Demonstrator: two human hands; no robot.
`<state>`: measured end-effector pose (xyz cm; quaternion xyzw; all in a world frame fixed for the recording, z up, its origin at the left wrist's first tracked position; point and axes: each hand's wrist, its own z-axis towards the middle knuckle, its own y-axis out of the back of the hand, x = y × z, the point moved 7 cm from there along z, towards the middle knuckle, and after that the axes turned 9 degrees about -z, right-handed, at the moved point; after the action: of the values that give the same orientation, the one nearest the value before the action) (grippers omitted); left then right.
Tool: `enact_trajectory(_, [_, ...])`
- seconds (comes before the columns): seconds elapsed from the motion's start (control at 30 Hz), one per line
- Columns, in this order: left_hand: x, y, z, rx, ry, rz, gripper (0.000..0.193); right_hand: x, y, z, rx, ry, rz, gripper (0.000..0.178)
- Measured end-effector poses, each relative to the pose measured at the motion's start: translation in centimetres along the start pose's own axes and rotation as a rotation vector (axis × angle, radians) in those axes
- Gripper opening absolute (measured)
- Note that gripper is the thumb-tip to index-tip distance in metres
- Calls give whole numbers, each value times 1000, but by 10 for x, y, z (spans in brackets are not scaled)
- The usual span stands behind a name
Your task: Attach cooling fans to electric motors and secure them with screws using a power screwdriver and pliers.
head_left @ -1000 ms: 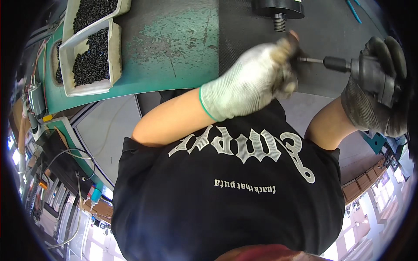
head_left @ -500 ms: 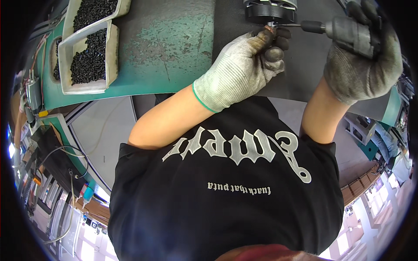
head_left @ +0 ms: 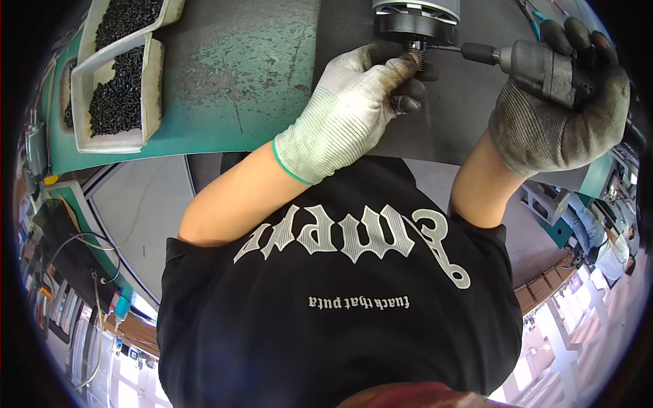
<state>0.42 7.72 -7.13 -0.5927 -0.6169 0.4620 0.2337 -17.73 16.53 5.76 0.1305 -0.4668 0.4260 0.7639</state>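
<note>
At the top of the head view a motor (head_left: 416, 26), silver with a black round end, points a short ridged metal shaft (head_left: 417, 53) toward me. My left hand (head_left: 343, 109), in a grey-white glove with dark stained fingertips, is closed around that shaft, thumb and fingers pinching it. My right hand (head_left: 561, 126), in a dirtier glove, grips a dark grey power screwdriver (head_left: 541, 66) lying sideways. Its thin bit (head_left: 443, 48) runs left and meets the collar at the base of the shaft. The bit's very tip is too small to make out.
Two pale plastic bins (head_left: 153, 95) full of small black screws stand at the left on the worn green bench mat (head_left: 204, 129). A black mat (head_left: 435, 129) lies under the work. Tools with blue handles (head_left: 534, 24) lie beyond my right hand. A person (head_left: 612, 255) is far off at right.
The whole view has shifted slightly, so the bench and hands sit farther left. My left fingers have changed their hold on the shaft. The screwdriver stays at the collar.
</note>
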Motion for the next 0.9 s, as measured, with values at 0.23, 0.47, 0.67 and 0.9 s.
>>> enact_trajectory(0.23, [0,2,2,-60,-104,135,23,-5,-47,-7,-32,64,274,29])
enact_trajectory(0.47, [1,4,1,-80,-128,219,26,-12,-63,-4,-103,55,-119,28])
enact_trajectory(0.67, [-3,1,4,-60,-77,266,28,-9,-69,-12,-221,80,-451,28])
enact_trajectory(0.9, [-11,3,-3,-50,-246,338,14,5,-51,-9,-205,252,-782,32])
